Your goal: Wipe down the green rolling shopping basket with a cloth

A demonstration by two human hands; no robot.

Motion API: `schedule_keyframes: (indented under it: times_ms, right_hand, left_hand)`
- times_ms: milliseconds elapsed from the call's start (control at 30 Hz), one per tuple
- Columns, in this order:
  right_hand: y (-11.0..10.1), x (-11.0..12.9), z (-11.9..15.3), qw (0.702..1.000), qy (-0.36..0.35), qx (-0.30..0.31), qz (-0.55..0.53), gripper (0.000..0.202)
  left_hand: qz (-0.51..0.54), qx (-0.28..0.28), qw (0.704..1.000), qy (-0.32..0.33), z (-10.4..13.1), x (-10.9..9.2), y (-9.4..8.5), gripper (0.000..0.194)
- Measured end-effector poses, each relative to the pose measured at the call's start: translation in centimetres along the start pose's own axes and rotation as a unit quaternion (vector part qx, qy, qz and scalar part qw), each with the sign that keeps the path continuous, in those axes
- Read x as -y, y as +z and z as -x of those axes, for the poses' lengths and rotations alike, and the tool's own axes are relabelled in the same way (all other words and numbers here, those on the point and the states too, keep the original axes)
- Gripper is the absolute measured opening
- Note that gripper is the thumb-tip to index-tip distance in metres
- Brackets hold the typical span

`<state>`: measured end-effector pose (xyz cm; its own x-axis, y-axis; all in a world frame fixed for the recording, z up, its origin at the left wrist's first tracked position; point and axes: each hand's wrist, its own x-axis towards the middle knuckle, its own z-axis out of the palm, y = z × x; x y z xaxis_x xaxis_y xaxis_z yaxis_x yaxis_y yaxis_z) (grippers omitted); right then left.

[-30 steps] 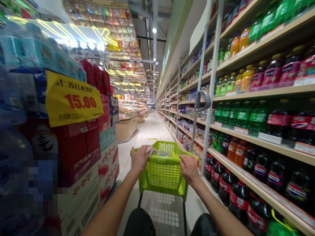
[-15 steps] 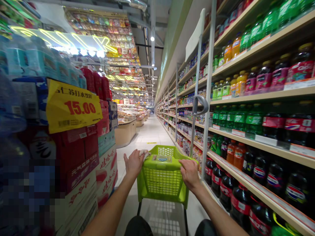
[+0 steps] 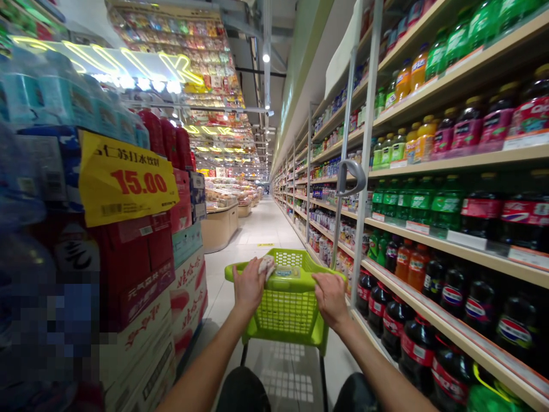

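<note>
Here the left hand (image 3: 250,286) bends its fingers closed on a white cloth (image 3: 267,264) at the left half of the green cart (image 3: 285,312)'s handle (image 3: 295,282), the right hand (image 3: 330,294) grips its right end, how much is wiped or left I can't tell!

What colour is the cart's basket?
The basket is bright lime green; the head view shows it best.

Looks like smooth plastic on the green cart (image 3: 295,284), crumpled cloth or paper in the white wad (image 3: 267,265), metal on the pole (image 3: 347,126), glossy floor tiles (image 3: 262,224).
</note>
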<state>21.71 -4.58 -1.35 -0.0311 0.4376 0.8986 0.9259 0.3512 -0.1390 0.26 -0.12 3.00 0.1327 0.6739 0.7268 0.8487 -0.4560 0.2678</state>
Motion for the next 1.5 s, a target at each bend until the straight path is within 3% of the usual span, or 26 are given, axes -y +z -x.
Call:
schedule_keyframes:
  times_ms: [67,167,233,300,400,467,533,633,700,767,867,933,1000,1100,1167,1233,1400,1500]
  right_hand:
    - [0.2,0.2,0.0,1.000,-0.002,-0.001,0.003,0.028]
    - [0.4,0.1,0.1,1.000,-0.008,0.001,0.012,0.029]
    - [0.2,-0.1,0.1,1.000,-0.014,0.005,0.021,0.030]
    - [0.1,-0.2,0.1,0.999,-0.017,0.010,0.027,0.030]
    - [0.0,-0.2,0.2,1.000,-0.014,0.012,0.026,0.030]
    - [0.1,0.0,0.2,1.000,-0.004,0.004,0.024,0.030]
    - [0.2,0.2,0.1,1.000,0.003,-0.005,0.025,0.029]
    - [0.0,0.1,0.1,1.000,-0.006,-0.004,0.030,0.029]
    - [-0.2,-0.2,0.1,0.999,-0.013,0.000,0.033,0.029]
    - [-0.3,-0.4,0.2,0.999,-0.016,0.004,0.034,0.029]
    - [-0.3,-0.4,0.2,0.999,-0.014,0.000,0.034,0.029]
    - [0.0,-0.2,0.2,0.999,-0.003,-0.008,0.034,0.029]
    - [0.1,0.0,0.3,0.999,0.005,-0.014,0.035,0.028]
    - [0.0,-0.1,0.3,0.999,-0.003,-0.007,0.036,0.029]
    - [-0.3,-0.4,0.3,0.999,-0.012,0.001,0.040,0.030]
    - [-0.5,-0.6,0.3,0.999,-0.016,0.006,0.043,0.030]
    - [-0.2,-0.4,0.4,0.999,-0.009,0.001,0.039,0.030]
    - [0.1,-0.2,0.4,0.999,0.003,-0.007,0.035,0.029]
  left_hand:
    - [0.011,0.008,1.000,-0.017,-0.2,-1.4,0.4,0.030]
    - [0.049,0.050,0.995,0.073,0.0,-5.0,1.5,0.029]
    - [0.064,0.063,0.989,0.114,0.0,-6.2,1.9,0.028]
    - [0.060,0.059,0.991,0.105,-0.2,-5.5,1.5,0.027]
    - [0.026,0.027,0.999,0.003,-0.8,-2.5,0.2,0.027]
    - [0.008,0.017,0.999,-0.036,-0.9,-1.6,-0.3,0.027]
    - [0.008,0.030,0.999,-0.007,-0.7,-2.6,-0.1,0.027]
    - [0.030,0.056,0.994,0.088,-0.2,-5.5,1.0,0.027]
    - [0.038,0.063,0.990,0.121,0.0,-6.1,1.3,0.026]
    - [0.031,0.056,0.993,0.100,-0.2,-4.7,1.1,0.025]
    - [0.003,0.026,1.000,0.012,-0.5,-1.4,0.0,0.028]
    - [-0.010,0.020,1.000,-0.016,-0.5,-0.8,-0.3,0.029]
    - [-0.002,0.034,0.999,0.016,-0.2,-2.2,0.0,0.029]
    - [0.031,0.054,0.992,0.108,0.3,-6.0,1.2,0.028]
    - [0.043,0.059,0.989,0.132,0.3,-7.0,1.6,0.028]
    - [0.039,0.056,0.992,0.109,0.1,-5.5,1.3,0.028]
    - [-0.019,0.005,0.999,-0.025,-0.2,1.5,-0.6,0.031]
    - [-0.026,-0.003,1.000,-0.014,0.4,1.5,-0.3,0.032]
